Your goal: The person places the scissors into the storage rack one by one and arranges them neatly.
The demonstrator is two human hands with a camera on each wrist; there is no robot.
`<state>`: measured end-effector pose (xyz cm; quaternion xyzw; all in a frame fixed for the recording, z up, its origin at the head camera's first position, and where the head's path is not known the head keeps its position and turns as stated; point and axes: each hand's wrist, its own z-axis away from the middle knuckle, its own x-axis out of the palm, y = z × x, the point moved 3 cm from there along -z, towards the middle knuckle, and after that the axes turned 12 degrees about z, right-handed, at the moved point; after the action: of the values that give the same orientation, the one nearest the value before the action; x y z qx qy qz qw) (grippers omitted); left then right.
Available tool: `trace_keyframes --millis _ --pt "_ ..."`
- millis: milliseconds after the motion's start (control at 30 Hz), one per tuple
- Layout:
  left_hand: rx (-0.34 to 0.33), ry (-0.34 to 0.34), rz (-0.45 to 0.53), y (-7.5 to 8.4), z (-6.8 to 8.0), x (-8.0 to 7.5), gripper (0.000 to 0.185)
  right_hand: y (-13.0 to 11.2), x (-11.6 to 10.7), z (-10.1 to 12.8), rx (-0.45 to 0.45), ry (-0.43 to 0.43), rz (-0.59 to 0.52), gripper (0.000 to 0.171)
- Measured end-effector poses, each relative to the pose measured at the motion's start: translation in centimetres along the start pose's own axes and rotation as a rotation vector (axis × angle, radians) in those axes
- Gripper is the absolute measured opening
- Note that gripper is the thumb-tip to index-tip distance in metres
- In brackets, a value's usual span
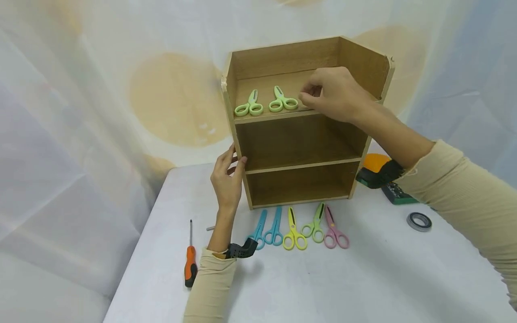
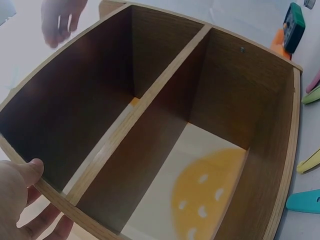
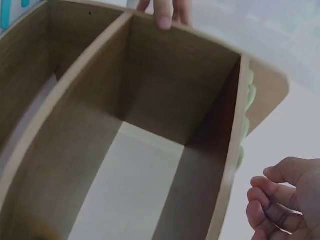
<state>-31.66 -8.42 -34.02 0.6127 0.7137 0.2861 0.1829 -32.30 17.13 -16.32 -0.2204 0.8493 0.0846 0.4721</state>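
A small wooden shelf (image 1: 303,170) with three levels stands on the white table. My left hand (image 1: 227,179) grips its left side panel, thumb over the front edge and fingers along the outside. On the top level lie two pairs of light green scissors (image 1: 249,106) (image 1: 282,101), side by side with handles toward the front. Just right of them is my right hand (image 1: 335,94), fingers loosely bent; the right wrist view shows nothing in that hand (image 3: 280,200). The two lower levels hold nothing.
Before the shelf lie several scissors: blue (image 1: 276,226), yellow (image 1: 294,229), green (image 1: 315,224) and pink (image 1: 333,229). An orange-handled screwdriver (image 1: 190,264) lies to the left. At right are a roll of black tape (image 1: 419,221) and a dark green device (image 1: 397,194), partly hidden.
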Motion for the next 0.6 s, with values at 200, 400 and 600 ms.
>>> trace_keyframes --millis 200,400,600 --pt "-0.001 -0.022 0.015 0.2 -0.1 0.3 0.044 -0.6 -1.1 5.4 -0.182 0.167 0.012 0.004" --pt "0.001 -0.015 0.013 0.3 -0.3 0.1 0.044 -1.2 -0.3 11.5 -0.297 0.229 -0.069 0.007" --pt "0.004 -0.013 0.003 0.3 -0.4 -0.3 0.045 -1.2 2.9 17.0 -0.263 0.183 -0.059 0.056"
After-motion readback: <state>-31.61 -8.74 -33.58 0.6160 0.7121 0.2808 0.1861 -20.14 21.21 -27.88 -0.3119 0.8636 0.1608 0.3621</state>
